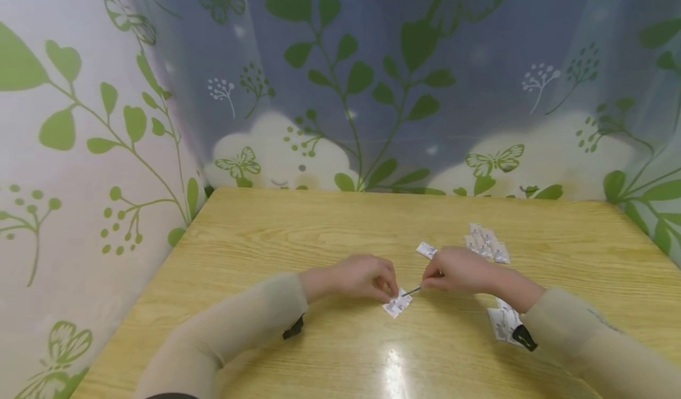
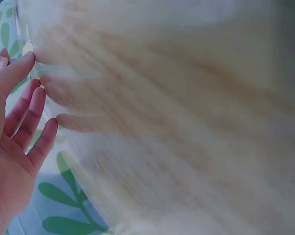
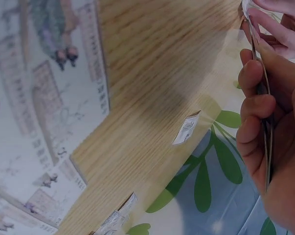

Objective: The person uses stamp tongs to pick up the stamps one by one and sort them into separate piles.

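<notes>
A pair of metal tweezers (image 3: 264, 132) is gripped in my right hand (image 1: 459, 270), with the fingers curled round it. Its thin tip reaches down to a small white printed paper piece (image 1: 396, 305) lying on the wooden table (image 1: 298, 227). My left hand (image 1: 363, 278) rests beside that piece, fingertips at its upper left edge. In the left wrist view the left hand's fingers (image 2: 39, 105) are fairly straight and their tips touch the tabletop. How firmly they bear on the paper cannot be seen.
Behind the right hand lies one more small piece (image 1: 425, 249). A cluster of similar pieces (image 1: 486, 243) sits farther back on the right. Other pieces (image 1: 501, 319) lie under the right forearm. A leaf-patterned curtain (image 1: 367, 91) borders the table's back and left sides.
</notes>
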Available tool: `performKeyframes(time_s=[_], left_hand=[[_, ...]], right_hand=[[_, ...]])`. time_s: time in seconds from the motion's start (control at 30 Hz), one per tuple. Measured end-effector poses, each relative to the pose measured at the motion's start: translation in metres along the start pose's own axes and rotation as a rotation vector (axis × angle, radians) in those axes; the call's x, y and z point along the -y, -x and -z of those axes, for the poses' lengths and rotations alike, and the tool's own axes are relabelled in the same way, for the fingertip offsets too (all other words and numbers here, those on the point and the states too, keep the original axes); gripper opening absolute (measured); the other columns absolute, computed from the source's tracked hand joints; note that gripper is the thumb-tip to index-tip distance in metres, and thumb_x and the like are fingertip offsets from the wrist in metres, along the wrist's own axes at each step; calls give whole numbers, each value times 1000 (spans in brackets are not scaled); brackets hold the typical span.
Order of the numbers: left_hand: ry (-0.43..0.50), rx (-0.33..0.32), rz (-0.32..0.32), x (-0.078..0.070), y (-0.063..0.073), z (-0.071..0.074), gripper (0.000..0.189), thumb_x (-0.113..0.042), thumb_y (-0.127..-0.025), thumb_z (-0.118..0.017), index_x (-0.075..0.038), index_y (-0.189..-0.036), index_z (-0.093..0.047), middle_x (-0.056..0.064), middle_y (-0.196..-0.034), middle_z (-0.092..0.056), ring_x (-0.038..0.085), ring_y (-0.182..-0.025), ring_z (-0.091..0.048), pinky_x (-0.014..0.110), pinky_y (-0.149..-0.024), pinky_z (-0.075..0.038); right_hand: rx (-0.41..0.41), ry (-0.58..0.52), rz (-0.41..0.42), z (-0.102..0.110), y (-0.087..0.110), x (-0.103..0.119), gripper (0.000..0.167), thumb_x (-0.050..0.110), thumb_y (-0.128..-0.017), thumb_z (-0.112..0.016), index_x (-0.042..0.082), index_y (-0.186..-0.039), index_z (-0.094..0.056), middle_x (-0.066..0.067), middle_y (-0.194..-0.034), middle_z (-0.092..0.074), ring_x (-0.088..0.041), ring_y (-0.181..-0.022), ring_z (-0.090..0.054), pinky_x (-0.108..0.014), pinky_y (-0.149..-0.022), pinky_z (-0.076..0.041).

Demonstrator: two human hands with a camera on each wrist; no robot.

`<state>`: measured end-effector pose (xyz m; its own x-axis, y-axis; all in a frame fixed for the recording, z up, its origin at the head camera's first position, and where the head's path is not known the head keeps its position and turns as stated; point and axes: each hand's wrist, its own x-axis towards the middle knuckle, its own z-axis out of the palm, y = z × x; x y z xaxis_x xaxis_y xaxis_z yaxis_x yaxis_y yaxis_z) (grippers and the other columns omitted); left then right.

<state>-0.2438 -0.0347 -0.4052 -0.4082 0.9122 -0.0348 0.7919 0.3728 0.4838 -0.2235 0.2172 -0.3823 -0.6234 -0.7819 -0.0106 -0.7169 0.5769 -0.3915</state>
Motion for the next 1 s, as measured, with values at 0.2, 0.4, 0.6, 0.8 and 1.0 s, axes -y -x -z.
performKeyframes(time_s=[0.2,0.4,0.6,0.8,1.0], left_hand=[[-64,19,28,-1,-2,1,12,-23,-86,-76,-20,-97,-76,-13,-97,-60,-2,-81,-53,13,-72,-42],[-55,23,64,-2,-1,3,12,-24,-86,-75,-21,-98,-76,-12,-99,-59,-1,-82,-53,14,-73,-43],[-59,15,79,-2,2,3,11,-24,-86,-75,-22,-98,-75,-13,-99,-58,0,-84,-53,15,-73,-43],[-64,-1,81,-7,-1,3,12,-25,-87,-75,-23,-98,-74,-15,-96,-58,1,-83,-53,16,-72,-43],[-81,-18,152,-12,-3,0,18,-32,-82,-79,-24,-97,-74,-17,-93,-56,2,-81,-53,17,-68,-42]], right_hand=[[-13,12,-21,-1,0,3,13,20,-91,-68,15,-83,-77,13,-73,-66,5,-57,-51,-22,-57,-48],[-42,-14,-55,-3,11,12,15,23,-93,-66,13,-89,-78,11,-78,-69,4,-62,-55,-22,-57,-48],[-75,-3,-89,-11,15,21,14,18,-92,-67,13,-83,-76,14,-69,-62,3,-54,-41,-21,-52,-39],[-126,64,-81,-12,16,21,13,17,-91,-68,13,-83,-76,12,-70,-65,4,-54,-45,-22,-53,-42],[-138,121,-96,-15,13,18,14,19,-92,-67,16,-81,-75,16,-65,-58,2,-52,-39,-22,-52,-38]])
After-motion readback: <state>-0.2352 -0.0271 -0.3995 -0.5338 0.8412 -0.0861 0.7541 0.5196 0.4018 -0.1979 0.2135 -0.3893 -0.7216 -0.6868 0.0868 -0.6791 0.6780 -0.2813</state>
